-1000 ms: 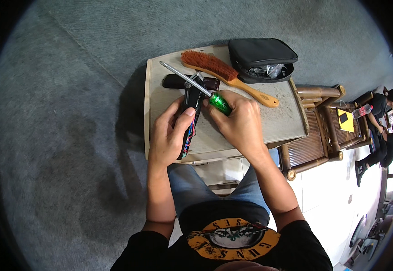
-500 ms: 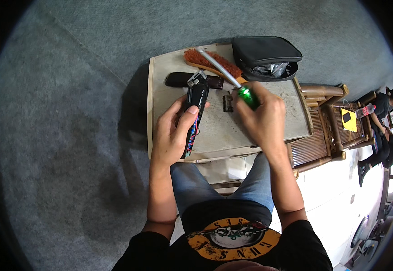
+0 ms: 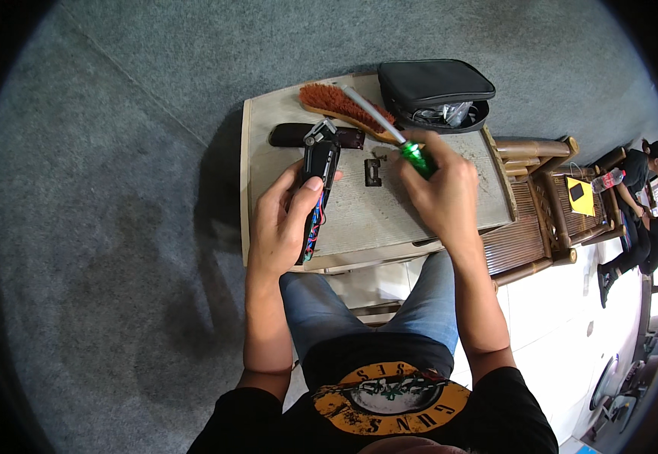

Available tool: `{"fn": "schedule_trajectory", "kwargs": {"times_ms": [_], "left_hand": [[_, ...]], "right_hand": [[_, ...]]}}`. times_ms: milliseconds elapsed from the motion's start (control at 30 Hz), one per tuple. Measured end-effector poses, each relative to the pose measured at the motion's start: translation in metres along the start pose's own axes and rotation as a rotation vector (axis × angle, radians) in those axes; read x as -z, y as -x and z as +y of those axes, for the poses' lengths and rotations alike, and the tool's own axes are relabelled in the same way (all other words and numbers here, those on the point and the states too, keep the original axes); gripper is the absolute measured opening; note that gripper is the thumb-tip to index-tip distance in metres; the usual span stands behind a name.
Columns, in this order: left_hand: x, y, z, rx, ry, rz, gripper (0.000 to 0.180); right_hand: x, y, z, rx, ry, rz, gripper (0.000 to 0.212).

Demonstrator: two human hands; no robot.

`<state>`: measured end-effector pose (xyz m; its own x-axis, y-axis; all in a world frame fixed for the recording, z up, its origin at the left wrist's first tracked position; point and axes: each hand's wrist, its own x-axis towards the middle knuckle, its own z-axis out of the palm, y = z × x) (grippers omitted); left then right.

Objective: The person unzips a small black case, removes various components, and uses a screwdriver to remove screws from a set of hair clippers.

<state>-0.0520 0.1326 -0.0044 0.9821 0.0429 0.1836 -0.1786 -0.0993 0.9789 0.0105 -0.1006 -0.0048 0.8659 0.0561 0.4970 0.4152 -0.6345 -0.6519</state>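
Note:
My left hand (image 3: 282, 219) is closed round an opened hair clipper (image 3: 320, 163), its metal head pointing away from me and coloured wires showing along its lower side. In my right hand (image 3: 444, 181) is a screwdriver (image 3: 378, 115) with a green handle; its long shaft points up and to the left, apart from the clipper. Behind the clipper lies a dark casing piece (image 3: 287, 135), partly covered by the clipper head. Between my hands a small dark bracket-like part (image 3: 373, 172) rests on the small table (image 3: 359, 227).
A brush (image 3: 336, 98) with reddish bristles lies at the table's far side. Beside it stands a black zip case (image 3: 436, 82), partly open, with clear plastic inside. To the right are bamboo chairs (image 3: 518, 223), a bottle (image 3: 607, 180) and a seated person (image 3: 635, 204).
The view has shifted slightly, so the table sits a little further left. Both hands keep their holds; the screwdriver remains raised, its tip still away from the clipper.

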Motion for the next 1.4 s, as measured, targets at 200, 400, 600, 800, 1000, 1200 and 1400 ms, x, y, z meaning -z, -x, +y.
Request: {"fn": "schedule_trajectory", "kwargs": {"times_ms": [200,400,600,800,1000,1200,1400], "left_hand": [[0.001,0.000,0.002,-0.007,0.047,0.030,0.037],[0.003,0.002,0.008,0.044,0.076,0.083,0.042],[-0.002,0.003,0.013,0.074,0.084,0.107,0.040],[-0.005,0.003,0.010,0.076,0.019,0.086,0.041],[-0.005,0.003,0.008,0.066,0.016,0.107,0.039],[-0.003,0.004,0.008,0.072,0.009,0.088,0.039],[-0.001,0.002,0.004,0.090,-0.041,0.059,0.043]], "right_hand": [[0.020,0.013,0.007,-0.045,-0.503,0.013,0.026],[0.037,0.014,0.029,0.060,-0.409,-0.274,0.028],[0.035,0.016,0.025,0.104,-0.461,-0.315,0.028],[0.039,0.014,0.022,0.099,-0.454,-0.339,0.026],[0.039,0.015,0.024,0.069,-0.452,-0.351,0.027],[0.038,0.016,0.025,0.080,-0.435,-0.346,0.027],[0.039,0.012,0.035,0.086,-0.458,-0.397,0.027]]}}
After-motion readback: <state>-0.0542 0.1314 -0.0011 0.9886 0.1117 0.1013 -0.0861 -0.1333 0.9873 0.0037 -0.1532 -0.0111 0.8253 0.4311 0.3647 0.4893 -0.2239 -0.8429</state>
